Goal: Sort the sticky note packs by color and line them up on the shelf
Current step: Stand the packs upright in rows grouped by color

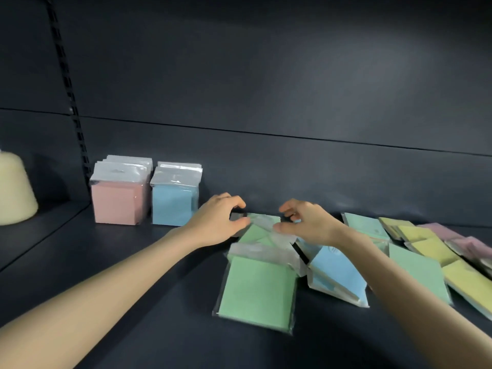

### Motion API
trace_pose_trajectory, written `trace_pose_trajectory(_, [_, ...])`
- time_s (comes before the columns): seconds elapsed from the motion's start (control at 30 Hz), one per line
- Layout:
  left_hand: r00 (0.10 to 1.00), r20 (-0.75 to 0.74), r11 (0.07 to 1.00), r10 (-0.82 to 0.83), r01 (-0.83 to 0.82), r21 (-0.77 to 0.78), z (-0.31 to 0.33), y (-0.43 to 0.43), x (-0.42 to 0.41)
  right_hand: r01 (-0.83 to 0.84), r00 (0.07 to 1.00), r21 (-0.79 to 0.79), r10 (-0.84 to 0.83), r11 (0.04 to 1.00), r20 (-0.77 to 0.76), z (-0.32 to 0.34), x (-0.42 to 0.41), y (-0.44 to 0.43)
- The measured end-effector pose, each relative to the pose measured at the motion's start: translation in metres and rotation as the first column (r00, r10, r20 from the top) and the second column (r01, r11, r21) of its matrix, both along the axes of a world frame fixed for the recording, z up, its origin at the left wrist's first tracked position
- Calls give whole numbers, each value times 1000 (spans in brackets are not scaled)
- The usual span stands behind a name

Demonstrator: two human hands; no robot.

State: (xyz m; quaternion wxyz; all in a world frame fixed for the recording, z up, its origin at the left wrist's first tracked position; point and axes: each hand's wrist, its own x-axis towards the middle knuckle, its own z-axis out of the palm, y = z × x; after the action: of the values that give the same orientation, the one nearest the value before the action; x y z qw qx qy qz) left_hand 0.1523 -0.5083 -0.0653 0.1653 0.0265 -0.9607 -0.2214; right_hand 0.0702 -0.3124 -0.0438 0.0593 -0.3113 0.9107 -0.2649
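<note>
Here left hand (221, 222) and right hand (306, 222) both pinch the far green pack (254, 232) by its clear wrapper; faint print unreadable.

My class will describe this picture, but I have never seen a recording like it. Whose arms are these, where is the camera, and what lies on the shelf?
There is no machine here. A person wears one camera on the head, so you look forward and down along their own arms. The left hand and the right hand both reach a green pack of sticky notes on the dark shelf and appear to pinch its clear wrapper from either side. At the back left, a pink row and a blue row stand upright, side by side. Loose packs lie in front: a nearer green one, a blue pack, and to the right yellow packs and mauve packs. The cream object at the left edge is too cut off to name.
</note>
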Motion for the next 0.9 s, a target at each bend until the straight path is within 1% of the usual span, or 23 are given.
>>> trace_pose_trajectory(0.07, [997,72,998,30,-33,48,-2,7,-5,-30,996,13,29,999,80,-3,-7,1])
trace_pose_trajectory(0.2, [969,238,982,64,-104,159,-4,14,-14,-103,986,70,93,992,136,-2,-15,-2])
trace_pose_trajectory(0.33, [949,314,954,19,-111,280,-2,12,-13,-126,973,12,121,992,198,-4,-18,-5])
trace_pose_trajectory(0.43, [952,306,920,-21,-102,379,-2,11,-13,-108,965,-68,121,992,234,-8,-18,-8])
trace_pose_trajectory(0.57, [948,306,866,-87,-80,494,-1,3,-8,-104,974,-135,129,985,189,-10,-14,-11])
trace_pose_trajectory(0.67, [933,321,828,-164,-47,558,3,0,-1,-111,961,-173,150,979,231,-11,-10,-10])
trace_pose_trajectory(0.77, [932,285,733,-223,-32,679,3,0,4,-132,943,-199,185,971,276,-13,-4,-10])
trace_pose_trajectory(0.87, [959,207,667,-194,-25,745,2,0,5,-97,944,-237,165,967,285,-12,-3,-9])
trace_pose_trajectory(0.9, [967,176,629,-182,-23,777,2,0,5,-80,950,-244,148,966,276,-12,-3,-8])
